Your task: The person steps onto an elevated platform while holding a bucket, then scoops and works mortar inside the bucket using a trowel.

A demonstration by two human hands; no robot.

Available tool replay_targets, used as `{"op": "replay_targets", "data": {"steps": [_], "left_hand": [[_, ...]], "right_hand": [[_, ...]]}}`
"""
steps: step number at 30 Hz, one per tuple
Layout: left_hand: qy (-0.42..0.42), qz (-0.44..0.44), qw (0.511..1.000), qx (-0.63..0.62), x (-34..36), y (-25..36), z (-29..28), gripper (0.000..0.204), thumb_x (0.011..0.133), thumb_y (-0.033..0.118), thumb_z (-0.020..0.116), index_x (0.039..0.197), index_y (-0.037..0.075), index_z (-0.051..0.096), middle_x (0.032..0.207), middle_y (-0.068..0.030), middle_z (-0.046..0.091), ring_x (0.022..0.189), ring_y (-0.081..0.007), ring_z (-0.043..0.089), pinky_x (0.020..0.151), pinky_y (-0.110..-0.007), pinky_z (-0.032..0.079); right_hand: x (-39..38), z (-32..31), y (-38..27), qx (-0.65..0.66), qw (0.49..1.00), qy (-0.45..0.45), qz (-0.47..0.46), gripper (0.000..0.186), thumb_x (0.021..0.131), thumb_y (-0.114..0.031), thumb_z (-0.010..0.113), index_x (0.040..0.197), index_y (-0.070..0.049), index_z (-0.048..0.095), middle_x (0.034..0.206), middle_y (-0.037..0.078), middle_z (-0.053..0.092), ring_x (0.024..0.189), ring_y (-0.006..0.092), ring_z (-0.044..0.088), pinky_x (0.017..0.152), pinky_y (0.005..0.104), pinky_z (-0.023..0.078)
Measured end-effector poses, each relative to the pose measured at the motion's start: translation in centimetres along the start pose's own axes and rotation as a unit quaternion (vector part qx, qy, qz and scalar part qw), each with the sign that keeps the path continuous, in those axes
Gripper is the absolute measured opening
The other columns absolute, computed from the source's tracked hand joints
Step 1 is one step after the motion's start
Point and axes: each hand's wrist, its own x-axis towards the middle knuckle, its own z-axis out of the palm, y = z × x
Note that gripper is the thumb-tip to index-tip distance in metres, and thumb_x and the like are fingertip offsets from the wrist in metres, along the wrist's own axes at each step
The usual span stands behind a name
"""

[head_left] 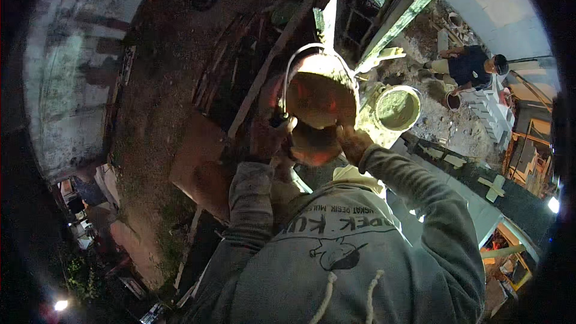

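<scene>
In front of my chest is a bucket [319,99] with a thin curved wire handle [298,55] arching over its far side. Its inside is dark reddish brown in shadow. My left hand [273,135] is closed at its near left edge, thumb showing. My right hand [354,142] grips the near right side, fingers partly hidden. Just below the bucket, a rounded reddish-brown shape [316,147] shows between my hands; whether it is part of the same bucket I cannot tell. To the right stands a pale bucket [418,121] filled with greyish, mortar-like material [395,108].
At the far right another person [471,66] bends beside a small bucket [453,102] and stacked pale blocks [489,114]. Long wooden planks [273,63] lean ahead of me. A brightly lit beam [411,15] rises ahead right. Dark ground [144,132] drops away at left beside a wall [72,84].
</scene>
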Motion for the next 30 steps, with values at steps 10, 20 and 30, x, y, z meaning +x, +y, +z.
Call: {"op": "replay_targets", "data": {"steps": [10, 20, 30], "left_hand": [[0.010, 0.047, 0.999, -0.011, 0.3, 0.0, 2.0, 0.029, 0.067, 0.022, 0.073, 0.081, 0.001, 0.058, 0.068, -0.0064, 0.057, 0.060, -0.0146, 0.053, 0.061, -0.032, 0.047], [-0.030, 0.029, 0.999, 0.012, -0.3, 0.9, 1.1, 0.046, 0.074, 0.031, 0.066, 0.108, 0.001, 0.055, 0.101, -0.0123, 0.059, 0.092, -0.0234, 0.056, 0.080, -0.038, 0.044], [-0.024, 0.070, 0.992, -0.102, 0.9, -3.3, 0.7, 0.027, 0.076, 0.022, 0.065, 0.096, 0.004, 0.058, 0.088, -0.0067, 0.058, 0.078, -0.0164, 0.052, 0.071, -0.032, 0.044]], "right_hand": [[3.1, -3.4, -1.0, -0.269, 0.961, 0.071, -0.006, 0.026, 0.074, -0.020, 0.051, 0.094, -0.002, 0.054, 0.085, 0.018, 0.057, 0.075, 0.0284, 0.059, 0.057, 0.0360, 0.049], [1.5, 0.5, -0.4, -0.118, 0.976, -0.177, 0.044, 0.042, 0.067, -0.018, 0.063, 0.103, -0.004, 0.044, 0.088, 0.021, 0.059, 0.077, 0.0312, 0.062, 0.063, 0.0429, 0.049], [5.9, 3.1, 6.3, 0.075, 0.939, -0.287, -0.172, 0.059, 0.060, -0.018, 0.072, 0.115, -0.010, 0.052, 0.122, 0.014, 0.045, 0.106, 0.0349, 0.048, 0.089, 0.0363, 0.040]]}}
